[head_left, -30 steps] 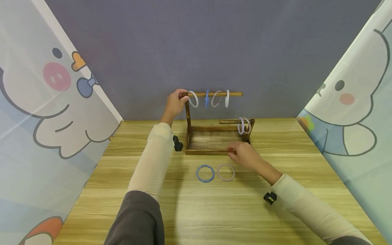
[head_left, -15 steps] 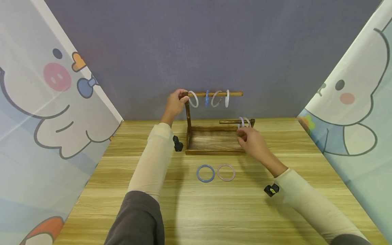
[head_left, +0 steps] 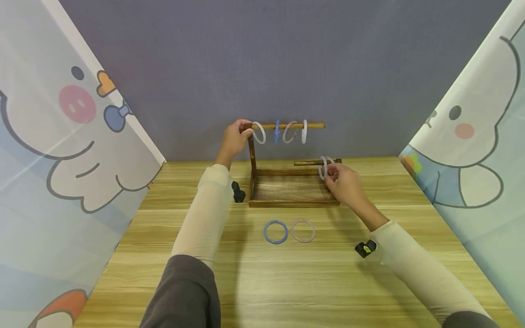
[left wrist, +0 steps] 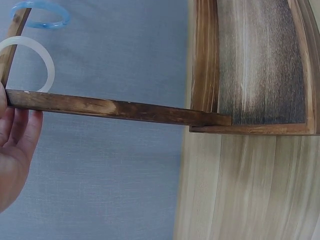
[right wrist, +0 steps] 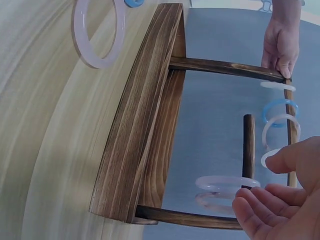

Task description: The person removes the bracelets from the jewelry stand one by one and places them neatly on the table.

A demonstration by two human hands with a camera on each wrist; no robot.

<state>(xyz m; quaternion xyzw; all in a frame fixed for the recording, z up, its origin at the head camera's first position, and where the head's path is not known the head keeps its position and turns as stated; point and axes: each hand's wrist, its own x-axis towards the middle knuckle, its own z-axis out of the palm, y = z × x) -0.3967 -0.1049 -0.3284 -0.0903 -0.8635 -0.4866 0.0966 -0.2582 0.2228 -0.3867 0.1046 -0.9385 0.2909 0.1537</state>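
My left hand [head_left: 235,139] grips the top left corner of a dark wooden bangle rack [head_left: 287,204], its thumb in front. Along the rack's upper bar [head_left: 313,125] hang a white bangle [head_left: 262,134], a blue bangle [head_left: 277,132], a pale pinkish bangle [head_left: 285,135] and another white bangle [head_left: 304,132]. Two lilac bangles hang on the lower bar [right wrist: 248,145], the inner one near the right post. My right hand [head_left: 346,184] is beside them, fingertips right at the rim of the front lilac bangle [right wrist: 220,182]. In the right wrist view its thumb stands apart from its fingers.
On the wood-grain table [head_left: 287,287], in front of the rack, lie a blue bangle [head_left: 265,232] and a pale pink bangle [head_left: 313,231]. Small black devices [head_left: 239,193] sit by both sleeves. A grey backdrop [head_left: 283,59] rises behind; cartoon-printed panels [head_left: 463,105] flank both sides.
My right hand has moved from the rack's front edge up and right to the bangles on the lower bar. The left hand stays at the rack's corner.
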